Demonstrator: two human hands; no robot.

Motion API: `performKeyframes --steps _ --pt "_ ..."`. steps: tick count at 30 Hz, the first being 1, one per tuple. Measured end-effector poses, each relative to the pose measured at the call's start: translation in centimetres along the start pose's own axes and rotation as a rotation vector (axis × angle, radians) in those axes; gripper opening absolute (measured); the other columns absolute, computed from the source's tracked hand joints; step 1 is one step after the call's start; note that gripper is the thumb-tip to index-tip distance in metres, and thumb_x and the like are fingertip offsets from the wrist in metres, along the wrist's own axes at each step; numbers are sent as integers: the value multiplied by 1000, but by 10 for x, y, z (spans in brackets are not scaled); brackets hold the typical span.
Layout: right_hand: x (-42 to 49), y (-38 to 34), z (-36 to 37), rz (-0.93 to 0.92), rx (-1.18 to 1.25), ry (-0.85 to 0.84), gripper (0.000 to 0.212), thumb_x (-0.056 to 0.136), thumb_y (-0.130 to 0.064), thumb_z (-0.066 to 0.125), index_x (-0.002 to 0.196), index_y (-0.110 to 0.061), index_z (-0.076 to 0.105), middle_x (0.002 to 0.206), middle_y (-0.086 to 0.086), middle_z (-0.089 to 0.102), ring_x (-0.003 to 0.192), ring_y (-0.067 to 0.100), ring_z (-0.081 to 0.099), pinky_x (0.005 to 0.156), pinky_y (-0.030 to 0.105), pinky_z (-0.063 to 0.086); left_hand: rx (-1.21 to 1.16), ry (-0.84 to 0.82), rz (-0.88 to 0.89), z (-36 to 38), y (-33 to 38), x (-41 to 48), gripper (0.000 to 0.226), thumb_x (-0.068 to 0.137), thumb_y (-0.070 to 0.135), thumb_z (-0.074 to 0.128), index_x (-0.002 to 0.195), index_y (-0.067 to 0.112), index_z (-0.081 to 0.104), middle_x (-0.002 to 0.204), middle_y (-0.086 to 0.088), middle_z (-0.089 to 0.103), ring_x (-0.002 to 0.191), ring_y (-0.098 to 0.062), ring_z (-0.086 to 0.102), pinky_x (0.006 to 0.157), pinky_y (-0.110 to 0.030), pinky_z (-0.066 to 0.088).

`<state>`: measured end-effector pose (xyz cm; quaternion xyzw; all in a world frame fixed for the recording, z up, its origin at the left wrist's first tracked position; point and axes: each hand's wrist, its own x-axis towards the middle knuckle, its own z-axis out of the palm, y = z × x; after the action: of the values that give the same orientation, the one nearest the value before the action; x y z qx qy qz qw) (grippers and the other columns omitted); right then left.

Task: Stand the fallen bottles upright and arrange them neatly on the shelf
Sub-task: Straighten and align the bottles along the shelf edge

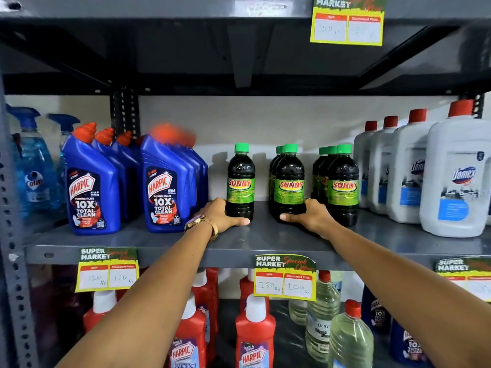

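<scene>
On the grey shelf (255, 239), blue Harpic bottles (93, 187) stand left of the left hand (221, 215), which grips an upright lone Sunny bottle (240, 181) at its base. The right hand (309, 215) grips the front Sunny bottle (289, 183) of the next row; another Sunny row (342, 185) stands just right.

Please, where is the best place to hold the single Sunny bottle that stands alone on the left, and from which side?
Probably low on the lone Sunny bottle, from its open left side, where the left hand wraps its base: it stands upright, and the shelf gap there gives room.
</scene>
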<state>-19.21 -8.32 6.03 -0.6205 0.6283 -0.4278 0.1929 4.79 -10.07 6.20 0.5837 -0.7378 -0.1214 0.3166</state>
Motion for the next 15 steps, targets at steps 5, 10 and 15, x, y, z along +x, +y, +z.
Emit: performKeyframes --steps 5,10,15 --pt "0 -1 1 -5 -17 -3 68 72 -36 81 129 -6 58 127 17 64 118 31 59 95 29 44 35 -3 -16 2 0 0 67 63 63 75 115 23 61 114 -4 67 97 -23 63 86 -35 52" --pt "0 -5 1 0 -91 -5 70 76 -38 77 130 -1 52 131 20 58 121 35 55 100 36 44 48 1 -9 4 0 3 62 68 59 74 117 23 61 118 -6 66 101 -26 62 88 -36 50" --pt "-3 -6 1 -9 -168 -11 70 78 -42 74 126 2 50 130 22 57 119 36 55 96 36 44 25 -31 -6 3 -1 6 61 70 56 74 119 22 60 119 -6 65 101 -25 61 86 -32 49"
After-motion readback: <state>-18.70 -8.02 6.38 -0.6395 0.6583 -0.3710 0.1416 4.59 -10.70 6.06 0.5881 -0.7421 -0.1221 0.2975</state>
